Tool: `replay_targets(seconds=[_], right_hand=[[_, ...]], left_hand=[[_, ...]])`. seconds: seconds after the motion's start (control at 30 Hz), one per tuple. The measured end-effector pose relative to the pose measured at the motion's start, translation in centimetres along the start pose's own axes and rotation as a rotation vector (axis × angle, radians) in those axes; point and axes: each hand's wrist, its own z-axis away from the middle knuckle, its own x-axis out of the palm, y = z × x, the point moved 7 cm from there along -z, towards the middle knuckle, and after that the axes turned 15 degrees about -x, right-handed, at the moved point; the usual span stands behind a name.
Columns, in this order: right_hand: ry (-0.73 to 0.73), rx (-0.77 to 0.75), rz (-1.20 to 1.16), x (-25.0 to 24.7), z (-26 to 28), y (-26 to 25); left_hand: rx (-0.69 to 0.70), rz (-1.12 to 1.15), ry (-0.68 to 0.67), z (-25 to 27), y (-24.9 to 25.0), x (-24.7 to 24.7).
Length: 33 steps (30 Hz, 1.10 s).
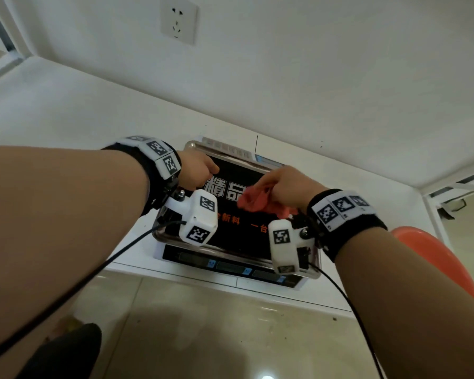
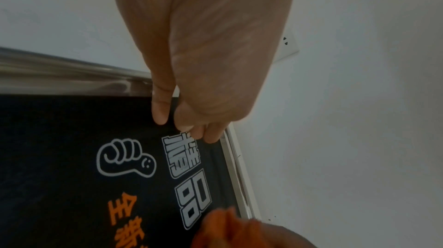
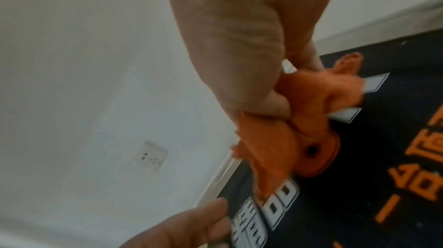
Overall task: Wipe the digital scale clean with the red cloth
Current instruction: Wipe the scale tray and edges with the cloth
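Note:
The digital scale (image 1: 238, 228) sits on a white ledge, its steel-rimmed platform covered by a black sheet (image 2: 59, 138) with white and orange characters. My right hand (image 1: 288, 187) grips the bunched red cloth (image 1: 255, 201) and holds it on the platform's middle right. In the right wrist view the cloth (image 3: 263, 147) bulges out below my curled fingers (image 3: 275, 102) over the black sheet (image 3: 359, 185). My left hand (image 1: 200, 168) is at the platform's back left corner. Its fingertips (image 2: 210, 134) rest on the black sheet beside the steel rim (image 2: 72, 75).
The scale's display panel (image 1: 230, 265) faces me at the ledge's front edge. A wall socket (image 1: 178, 20) is high on the white wall behind. An orange seat (image 1: 435, 263) stands at the right, over a tiled floor (image 1: 203, 337). Black cables (image 1: 93, 272) trail from both wrists.

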Motion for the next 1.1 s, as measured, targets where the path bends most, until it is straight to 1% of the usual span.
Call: replay_targets(seconds=[0.03,0.07,0.1,0.13,0.2,0.27,0.33,0.37,0.4,0.43,0.5,0.53,0.6,0.63,0.73,0.83,0.9,0.93,1.0,1.03,1.07,1.1], right_hand=[[0.089,0.022,-0.011,-1.0,0.0,0.9],[0.137,0.028,0.024,-1.4,0.1,1.4],[0.140,0.029,0.089,-1.4,0.1,1.9],[0.110,0.025,0.164,-1.0,0.1,2.0],[-0.015,0.021,0.300,0.2,0.3,1.8],[-0.147,0.017,0.242,1.7,0.5,1.5],[-0.247,0.038,0.138,2.8,0.9,1.6],[-0.273,0.066,0.089,2.9,1.2,2.0],[-0.260,0.080,0.057,2.6,1.4,2.3],[-0.202,0.075,0.048,1.7,1.3,2.5],[-0.011,0.040,0.043,-1.3,1.0,2.9],[0.083,0.032,-0.005,-2.8,1.0,3.3],[0.194,0.033,-0.067,-4.6,1.0,4.0],[0.207,0.037,-0.033,-4.9,0.9,4.4],[0.157,0.048,0.144,-3.5,1.0,5.5],[0.142,0.076,0.213,-2.6,1.8,6.3],[0.063,0.136,0.252,-2.0,2.5,6.5],[0.006,0.164,0.230,-1.5,2.8,6.7],[-0.099,0.227,0.101,-0.5,3.5,7.3],[-0.106,0.244,0.017,-0.5,3.9,7.4],[-0.062,0.228,-0.026,-1.0,3.9,7.5],[0.021,0.200,-0.044,-2.0,3.8,7.6]], left_hand=[[0.008,-0.036,0.003,0.2,0.4,0.1],[0.012,-0.077,0.014,0.5,0.7,0.2],[0.019,-0.111,0.034,0.7,1.0,0.2],[0.027,-0.134,0.050,0.8,1.3,0.3],[0.045,-0.158,0.018,0.8,1.8,0.8],[0.047,-0.182,-0.028,0.7,2.0,1.2],[0.033,-0.219,-0.011,0.4,2.1,1.3],[0.031,-0.232,-0.008,0.3,2.2,1.4],[0.036,-0.248,-0.009,0.3,2.3,1.5],[0.043,-0.273,-0.004,0.3,2.5,1.7],[0.054,-0.319,0.005,0.3,2.7,2.2],[0.069,-0.329,-0.001,0.3,3.0,2.4],[0.106,-0.356,-0.005,0.3,3.8,2.8],[0.116,-0.369,-0.005,0.4,4.2,3.0],[0.119,-0.440,-0.019,0.6,4.7,3.9],[0.109,-0.541,-0.017,0.8,4.8,4.6],[0.110,-0.581,-0.006,0.8,4.7,4.7],[0.109,-0.599,-0.001,1.0,4.6,4.6],[0.113,-0.627,0.008,1.1,4.6,4.5],[0.115,-0.638,0.008,1.1,4.5,4.5],[0.111,-0.650,0.006,1.1,4.5,4.5],[0.108,-0.662,0.007,1.1,4.5,4.5]])
